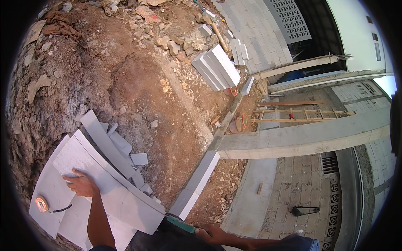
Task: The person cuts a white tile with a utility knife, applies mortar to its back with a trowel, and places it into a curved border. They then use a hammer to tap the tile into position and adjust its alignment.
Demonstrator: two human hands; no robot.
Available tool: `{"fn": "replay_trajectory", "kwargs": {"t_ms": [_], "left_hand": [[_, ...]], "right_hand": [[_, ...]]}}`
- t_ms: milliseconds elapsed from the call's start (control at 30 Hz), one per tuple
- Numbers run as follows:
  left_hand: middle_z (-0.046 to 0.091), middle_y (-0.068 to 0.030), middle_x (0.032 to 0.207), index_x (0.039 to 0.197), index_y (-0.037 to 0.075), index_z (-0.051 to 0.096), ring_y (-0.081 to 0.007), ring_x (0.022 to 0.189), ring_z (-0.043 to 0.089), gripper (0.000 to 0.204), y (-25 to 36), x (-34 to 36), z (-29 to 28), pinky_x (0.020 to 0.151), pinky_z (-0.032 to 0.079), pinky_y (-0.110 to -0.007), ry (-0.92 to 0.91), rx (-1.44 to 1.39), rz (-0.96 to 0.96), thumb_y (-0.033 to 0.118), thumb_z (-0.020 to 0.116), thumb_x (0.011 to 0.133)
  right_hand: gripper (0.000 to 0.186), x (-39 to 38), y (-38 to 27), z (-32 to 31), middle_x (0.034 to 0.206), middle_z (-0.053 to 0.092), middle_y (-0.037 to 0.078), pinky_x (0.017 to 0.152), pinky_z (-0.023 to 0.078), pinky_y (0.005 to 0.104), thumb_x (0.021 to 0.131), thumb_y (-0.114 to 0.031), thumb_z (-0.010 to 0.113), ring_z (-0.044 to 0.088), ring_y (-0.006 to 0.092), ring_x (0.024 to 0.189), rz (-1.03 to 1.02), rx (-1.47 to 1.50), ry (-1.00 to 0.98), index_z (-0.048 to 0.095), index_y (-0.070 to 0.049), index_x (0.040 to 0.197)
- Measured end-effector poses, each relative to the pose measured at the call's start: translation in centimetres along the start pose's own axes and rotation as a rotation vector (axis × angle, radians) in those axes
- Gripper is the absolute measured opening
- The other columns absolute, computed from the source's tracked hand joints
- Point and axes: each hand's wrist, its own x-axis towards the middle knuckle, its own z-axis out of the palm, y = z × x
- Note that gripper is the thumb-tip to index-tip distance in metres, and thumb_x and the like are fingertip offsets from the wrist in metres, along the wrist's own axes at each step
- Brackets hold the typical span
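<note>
My left hand (81,184) rests with fingers apart on the pale block (104,180) atop a stack of lightweight concrete slabs at lower left. A round red-and-yellow tape measure (41,204) with a dark strap lies on the slabs left of it. At the bottom centre my right hand (207,232) is closed on a long green tool (182,224), perhaps a saw, beside the near edge of the stack; part of it is hidden.
A block course (194,184) runs along rubbly soil to a concrete column and beam (301,136). Beyond are stacked blocks (215,67), a bucket (238,124), a bamboo ladder (301,115), rubble and block walls. Offcuts (138,159) lie beside my stack.
</note>
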Motion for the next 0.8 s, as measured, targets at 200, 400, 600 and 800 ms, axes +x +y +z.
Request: {"fn": "replay_trajectory", "kwargs": {"t_ms": [200, 400, 600, 800], "left_hand": [[0.056, -0.0202, 0.117, 0.146, 0.010, 0.035, -0.0345, 0.100, 0.063, 0.071, -0.4, -0.3, 1.3, 0.073, 0.053, -0.051, -0.057, 0.009, -0.002, 0.063, 0.028, 0.099], [0.056, -0.0210, 0.116, 0.144, 0.007, 0.035, -0.0354, 0.099, 0.062, 0.073, -0.7, 2.0, 1.2, 0.071, 0.053, -0.050, 0.041, -0.007, 0.005, 0.064, 0.027, 0.099], [0.056, -0.0216, 0.112, 0.144, 0.006, 0.034, -0.0366, 0.097, 0.062, 0.074, 0.2, 0.0, 1.2, 0.069, 0.052, -0.049, 0.004, -0.013, 0.051, 0.064, 0.027, 0.099], [0.056, -0.0209, 0.108, 0.144, 0.005, 0.034, -0.0363, 0.094, 0.061, 0.074, -1.4, 1.3, 0.9, 0.071, 0.050, -0.050, -0.023, -0.036, -0.016, 0.063, 0.029, 0.098]], "right_hand": [[0.053, 17.8, 6.4, 11.9, 0.093, 0.064, 0.031, 0.080, 0.049, 0.0500, 0.102, -0.045, 0.042, 0.062, 0.0470, 0.094, 0.128, -0.095, -0.108, 0.064, 0.004, 0.102], [0.046, -0.6, 1.1, 0.1, 0.102, 0.067, 0.027, 0.087, 0.050, 0.0465, 0.101, -0.036, 0.041, 0.065, 0.0434, 0.098, 0.270, 0.003, -0.187, 0.057, -0.002, 0.128], [0.045, 18.0, 5.7, 9.9, 0.072, 0.059, 0.025, 0.064, 0.046, 0.0454, 0.102, -0.037, 0.045, 0.058, 0.0374, 0.065, 0.102, -0.029, -0.135, 0.059, 0.005, 0.093], [0.045, 0.5, 0.8, 0.0, 0.084, 0.066, 0.024, 0.078, 0.052, 0.0475, 0.099, -0.035, 0.042, 0.067, 0.0424, 0.082, 0.303, -0.031, -0.219, 0.058, -0.004, 0.129]]}}
